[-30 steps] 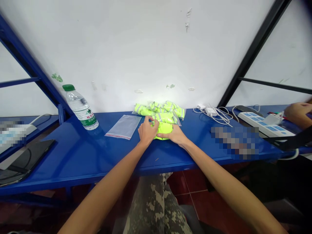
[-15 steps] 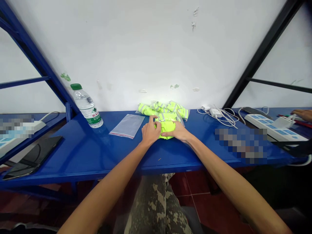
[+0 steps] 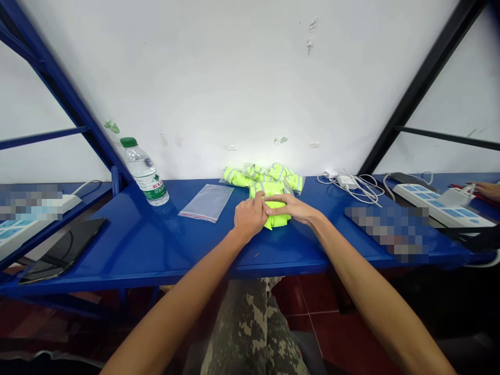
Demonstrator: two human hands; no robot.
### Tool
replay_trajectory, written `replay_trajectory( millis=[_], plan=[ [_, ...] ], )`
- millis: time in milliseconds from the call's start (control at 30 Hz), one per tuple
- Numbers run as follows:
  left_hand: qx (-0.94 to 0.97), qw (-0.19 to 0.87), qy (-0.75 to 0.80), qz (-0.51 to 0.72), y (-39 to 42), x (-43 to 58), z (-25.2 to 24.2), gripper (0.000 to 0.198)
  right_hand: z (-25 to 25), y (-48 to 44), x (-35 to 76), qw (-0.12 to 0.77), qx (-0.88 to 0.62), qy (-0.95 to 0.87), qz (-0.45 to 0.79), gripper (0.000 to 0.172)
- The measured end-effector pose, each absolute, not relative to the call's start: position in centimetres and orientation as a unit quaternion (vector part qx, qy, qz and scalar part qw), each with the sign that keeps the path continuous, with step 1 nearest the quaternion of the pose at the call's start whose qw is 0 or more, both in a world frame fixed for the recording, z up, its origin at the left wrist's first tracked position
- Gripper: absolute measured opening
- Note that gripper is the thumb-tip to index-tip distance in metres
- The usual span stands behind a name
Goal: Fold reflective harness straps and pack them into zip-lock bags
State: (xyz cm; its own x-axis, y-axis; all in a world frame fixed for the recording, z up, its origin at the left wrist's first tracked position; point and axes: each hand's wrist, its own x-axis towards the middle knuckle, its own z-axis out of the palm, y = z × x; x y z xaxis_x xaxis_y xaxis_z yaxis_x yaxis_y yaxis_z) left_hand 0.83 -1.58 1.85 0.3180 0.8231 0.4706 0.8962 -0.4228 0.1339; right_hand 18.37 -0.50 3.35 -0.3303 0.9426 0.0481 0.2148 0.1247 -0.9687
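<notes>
A bundle of fluorescent yellow cloth, seemingly a folded reflective vest, lies on the blue table between my hands. Curled at its left side, my left hand grips the edge, though its fingers partly hide what they pinch. My right hand arches over the bundle from the right, thumb and fingers closing on it and meeting my left fingers. Right behind, several yellow vests with silver stripes lie heaped in clear bags. To the left, a flat clear zip bag rests on the table.
A water bottle with a green cap stands back left. White cables and a charger lie back right, near a power strip. A black tablet-like device is at far left. Another person's hand shows at the far right edge.
Both hands have shifted slightly right and closer together on the yellow bundle. My right fingers now arch over its top toward my left hand. The view has tilted slightly.
</notes>
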Motion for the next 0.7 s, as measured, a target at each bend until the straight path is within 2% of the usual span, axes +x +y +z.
replay_trajectory(
  millis=[100,233,300,433,600,700],
  plan=[
    [-0.812,0.074,-0.527,-0.241,-1.7,0.8,1.8,0.044,4.0,0.0,18.7,0.277,-0.463,-0.742,0.398,0.070],
    [-0.817,0.050,-0.515,-0.255,-1.8,0.7,1.9,0.045,4.8,0.3,18.4,0.217,-0.436,-0.813,0.317,0.052],
    [-0.814,0.042,-0.513,-0.267,-1.7,0.6,2.0,0.045,5.3,0.0,18.0,0.225,-0.424,-0.825,0.297,0.048],
    [-0.811,0.016,-0.512,-0.283,-1.5,0.7,2.2,0.044,5.9,-1.0,17.1,0.266,-0.420,-0.834,0.241,0.060],
    [-0.803,-0.001,-0.535,-0.262,-1.3,1.0,2.3,0.044,5.5,-2.1,16.5,0.284,-0.424,-0.846,0.155,0.053],
    [-0.792,-0.004,-0.549,-0.267,-1.1,1.3,2.1,0.041,5.1,-2.3,16.5,0.293,-0.414,-0.847,0.159,0.060]
  ],
)
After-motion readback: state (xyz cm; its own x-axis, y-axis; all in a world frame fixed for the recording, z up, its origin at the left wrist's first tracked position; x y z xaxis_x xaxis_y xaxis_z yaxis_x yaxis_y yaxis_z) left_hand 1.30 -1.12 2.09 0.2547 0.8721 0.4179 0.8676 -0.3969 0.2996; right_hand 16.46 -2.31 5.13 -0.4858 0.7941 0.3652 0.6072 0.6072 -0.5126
